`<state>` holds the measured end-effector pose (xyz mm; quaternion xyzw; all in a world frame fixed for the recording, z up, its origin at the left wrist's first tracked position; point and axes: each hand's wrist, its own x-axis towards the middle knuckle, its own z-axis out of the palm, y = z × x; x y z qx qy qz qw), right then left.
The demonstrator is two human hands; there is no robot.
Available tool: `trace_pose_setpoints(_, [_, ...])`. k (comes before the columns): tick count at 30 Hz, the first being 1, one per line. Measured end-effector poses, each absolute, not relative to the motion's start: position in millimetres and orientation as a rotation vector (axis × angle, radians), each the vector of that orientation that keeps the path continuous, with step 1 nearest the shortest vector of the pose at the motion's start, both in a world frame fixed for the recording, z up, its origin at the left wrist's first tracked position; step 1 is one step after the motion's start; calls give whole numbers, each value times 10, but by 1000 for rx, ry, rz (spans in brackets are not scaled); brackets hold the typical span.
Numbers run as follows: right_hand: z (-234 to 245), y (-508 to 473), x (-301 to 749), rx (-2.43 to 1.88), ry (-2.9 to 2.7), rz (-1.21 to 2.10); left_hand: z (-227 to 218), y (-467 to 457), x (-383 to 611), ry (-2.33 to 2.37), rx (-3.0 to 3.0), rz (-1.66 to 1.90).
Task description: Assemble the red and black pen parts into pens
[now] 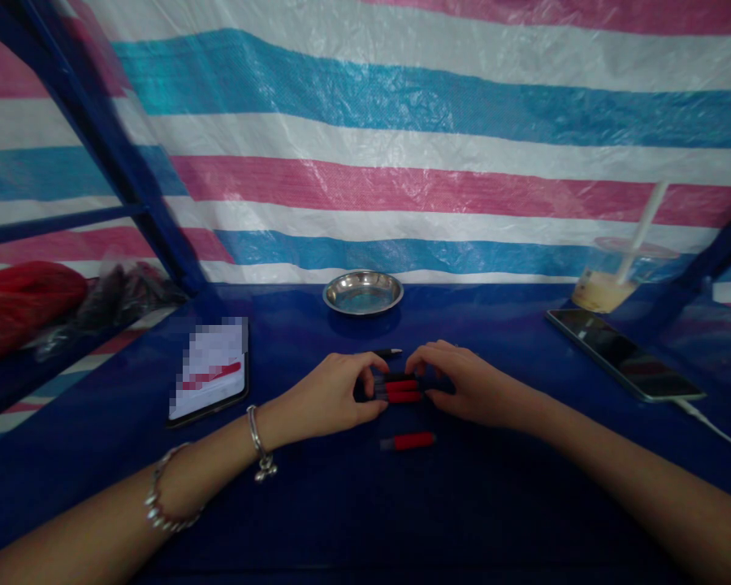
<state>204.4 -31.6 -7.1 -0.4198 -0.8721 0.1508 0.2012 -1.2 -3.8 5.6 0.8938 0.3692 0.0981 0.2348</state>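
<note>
Several short red and black pen pieces (pixel 404 397) lie side by side on the blue table, bunched between my two hands. My left hand (pixel 344 394) curls thumb and fingers against their left ends. At the right ends, my right hand (pixel 463 382) presses in with bent fingers and thumb. Parts of the bunch are hidden behind the fingertips. Just beyond my left fingers lies a black pen part with a silver tip (pixel 391 352). Nearer to me, a single red pen piece with a dark see-through end (pixel 408 441) rests apart from the bunch.
A shallow metal dish (pixel 364 307) stands at the back. One lit phone (pixel 210 370) lies left; another phone (pixel 625 353), with a white cable, lies right beside a plastic drink cup (pixel 606 291) with a straw. A striped plastic sheet (pixel 402 187) hangs behind the table (pixel 317 504).
</note>
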Motion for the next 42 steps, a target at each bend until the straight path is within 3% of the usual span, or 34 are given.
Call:
trace_pose_setpoints(27, [-77, -322, 2046, -1189, -2428, 418, 101, -4, -23, 1064, 2512, 345])
trace_pose_setpoints(33, [-81, -300, 2060, -1261, -2403, 324, 19, 156, -103, 1273, 2706, 488])
trace_pose_setpoints(42, [-48, -311, 2075, -1287, -2366, 158, -97, 254, -153, 1377, 2778, 369])
